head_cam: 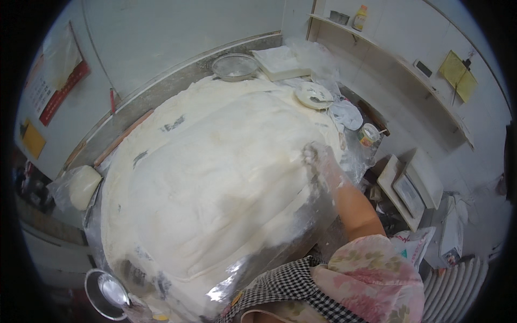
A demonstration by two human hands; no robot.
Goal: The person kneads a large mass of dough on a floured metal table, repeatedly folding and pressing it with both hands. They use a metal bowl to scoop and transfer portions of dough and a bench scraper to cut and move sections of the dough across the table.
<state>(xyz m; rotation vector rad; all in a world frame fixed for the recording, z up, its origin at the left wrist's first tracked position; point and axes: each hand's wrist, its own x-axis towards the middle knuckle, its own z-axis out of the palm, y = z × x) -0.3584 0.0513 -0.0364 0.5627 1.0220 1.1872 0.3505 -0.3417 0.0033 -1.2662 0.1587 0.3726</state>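
Observation:
A very large flat sheet of white dough (194, 161), dusted with flour, covers most of the table before me. My right hand (317, 157), coated with flour, is at the sheet's right edge with its fingers bent; whether it holds any dough I cannot tell. Loose flour (117, 177) lies around the sheet. My left hand is out of view. At the lower left, close to the table's near edge, is a metal bowl (106, 294) with a shiny thing inside.
A sieve (235, 68), a white bowl with a spoon (314, 95) and a small tub (368, 135) stand along the far and right edges. A plastic bag with a pale lump (84, 187) sits at the left. A wooden rod (124, 137) lies by the back left edge.

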